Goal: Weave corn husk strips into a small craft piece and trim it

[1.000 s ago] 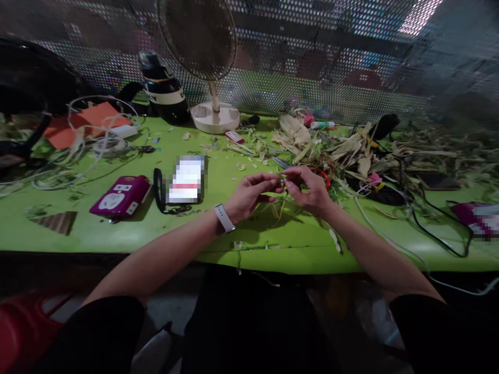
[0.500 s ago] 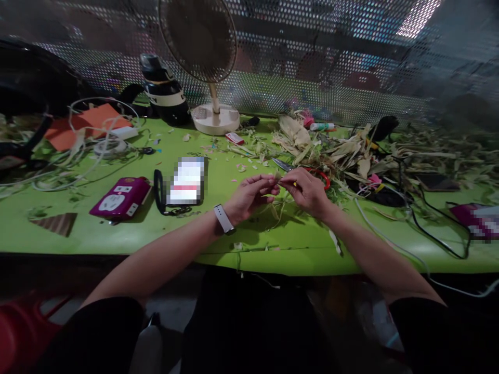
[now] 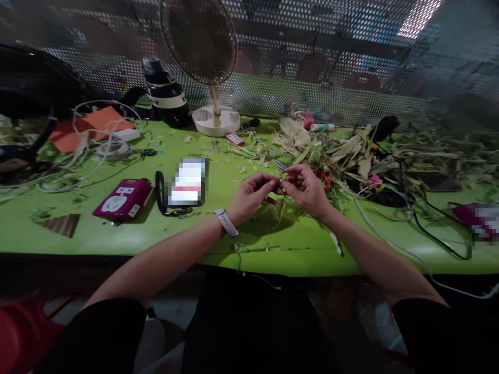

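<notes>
Fingers of our left hand [image 3: 251, 195] and our right hand [image 3: 306, 189] were pinched narrow on one thin dry leaf strip [image 3: 279, 183], which we held just above the green table [image 3: 156, 236]. We think the work was only partly done: loose ends still hung down under the strip [image 3: 277, 208], and we could not tell how much was already tied or folded.

Going from left to right, we saw white cords [image 3: 89, 150], a purple box [image 3: 121, 197], a fan [image 3: 212, 57] at the back, red-handled scissors [image 3: 317, 176] just behind our right hand, and a big pile of dry leaves [image 3: 351, 150] with black cables [image 3: 429, 223]. Bits of leaf lay all over, so the spot around our hands was messy.
</notes>
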A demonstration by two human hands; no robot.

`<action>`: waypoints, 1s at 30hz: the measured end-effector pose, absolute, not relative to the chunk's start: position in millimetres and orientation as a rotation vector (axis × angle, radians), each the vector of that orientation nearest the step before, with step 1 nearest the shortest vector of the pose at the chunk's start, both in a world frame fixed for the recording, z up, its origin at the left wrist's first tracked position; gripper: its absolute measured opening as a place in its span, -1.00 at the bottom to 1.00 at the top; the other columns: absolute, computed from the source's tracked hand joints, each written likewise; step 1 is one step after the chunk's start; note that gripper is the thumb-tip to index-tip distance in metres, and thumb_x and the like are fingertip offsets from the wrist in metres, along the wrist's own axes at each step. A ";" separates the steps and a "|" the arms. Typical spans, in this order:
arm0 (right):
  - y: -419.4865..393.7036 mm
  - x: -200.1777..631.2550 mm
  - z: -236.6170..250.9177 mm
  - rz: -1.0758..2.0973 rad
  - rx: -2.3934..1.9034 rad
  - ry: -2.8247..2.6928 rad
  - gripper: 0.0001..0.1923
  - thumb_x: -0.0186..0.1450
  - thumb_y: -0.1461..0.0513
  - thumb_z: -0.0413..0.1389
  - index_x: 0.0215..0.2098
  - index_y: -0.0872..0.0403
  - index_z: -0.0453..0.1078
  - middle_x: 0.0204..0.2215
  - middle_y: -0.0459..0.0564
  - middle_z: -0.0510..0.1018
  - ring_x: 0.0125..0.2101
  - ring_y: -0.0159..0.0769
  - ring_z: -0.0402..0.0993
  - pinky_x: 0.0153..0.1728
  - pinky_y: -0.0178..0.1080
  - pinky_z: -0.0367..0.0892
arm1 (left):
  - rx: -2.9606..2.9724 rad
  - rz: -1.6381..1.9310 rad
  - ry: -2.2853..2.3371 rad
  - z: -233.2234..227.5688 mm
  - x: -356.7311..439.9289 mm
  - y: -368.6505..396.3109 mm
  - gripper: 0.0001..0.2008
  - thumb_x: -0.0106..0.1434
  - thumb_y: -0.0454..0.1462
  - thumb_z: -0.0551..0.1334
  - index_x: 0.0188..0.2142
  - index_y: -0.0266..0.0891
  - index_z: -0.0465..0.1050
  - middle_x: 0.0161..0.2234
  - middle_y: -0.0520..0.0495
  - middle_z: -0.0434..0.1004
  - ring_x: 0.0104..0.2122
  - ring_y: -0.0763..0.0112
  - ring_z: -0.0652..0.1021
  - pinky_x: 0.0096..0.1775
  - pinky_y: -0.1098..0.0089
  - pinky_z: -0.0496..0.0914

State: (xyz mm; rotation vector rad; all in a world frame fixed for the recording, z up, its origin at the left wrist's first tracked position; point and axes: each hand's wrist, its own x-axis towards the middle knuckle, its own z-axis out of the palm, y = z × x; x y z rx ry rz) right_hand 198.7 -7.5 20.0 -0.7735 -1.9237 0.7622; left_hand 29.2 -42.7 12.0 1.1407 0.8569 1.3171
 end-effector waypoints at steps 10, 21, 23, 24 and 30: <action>-7.6 201.8 28.9 0.621 -0.700 -2.063 -0.93 0.20 0.24 0.15 -0.36 0.05 0.34 -0.50 -0.13 0.44 -0.53 -0.46 0.32 -0.54 -0.36 0.23 | 1.238 1.365 0.861 8.7 28.3 -38.3 -0.66 0.08 -0.09 0.38 -0.31 -0.30 0.40 -0.43 -0.02 0.56 -0.43 0.46 0.61 -0.43 0.46 0.54; -2.7 204.1 28.7 0.884 -0.788 -1.984 -0.76 0.18 0.12 0.21 -0.29 0.05 0.31 -0.47 -0.14 0.44 -0.51 -0.46 0.34 -0.52 -0.36 0.28 | 1.228 1.343 0.864 10.0 27.2 -38.5 -0.67 0.07 -0.10 0.38 -0.35 -0.29 0.37 -0.44 0.01 0.54 -0.46 0.50 0.58 -0.50 0.54 0.45; -1.1 204.5 27.2 0.901 -0.764 -1.987 -0.76 0.19 0.10 0.21 -0.31 0.06 0.32 -0.48 -0.13 0.44 -0.52 -0.46 0.33 -0.52 -0.36 0.29 | 1.210 1.334 0.865 10.1 27.3 -38.8 -0.66 0.06 -0.10 0.39 -0.36 -0.29 0.36 -0.44 0.00 0.54 -0.46 0.48 0.58 -0.49 0.52 0.45; -0.4 204.8 26.5 0.906 -0.752 -1.989 -0.76 0.20 0.09 0.21 -0.31 0.06 0.32 -0.48 -0.13 0.44 -0.52 -0.46 0.34 -0.51 -0.35 0.30 | 1.199 1.332 0.861 10.3 27.4 -39.1 -0.66 0.06 -0.10 0.39 -0.37 -0.29 0.36 -0.44 0.00 0.54 -0.46 0.48 0.59 -0.48 0.51 0.46; 0.7 205.2 26.0 0.962 -0.706 -1.955 -0.75 0.19 0.09 0.23 -0.33 0.05 0.32 -0.49 -0.15 0.44 -0.53 -0.46 0.35 -0.50 -0.35 0.32 | 1.135 1.306 0.808 11.9 26.6 -39.9 -0.69 0.06 -0.15 0.40 -0.35 -0.28 0.36 -0.46 0.04 0.52 -0.45 0.48 0.57 -0.45 0.48 0.47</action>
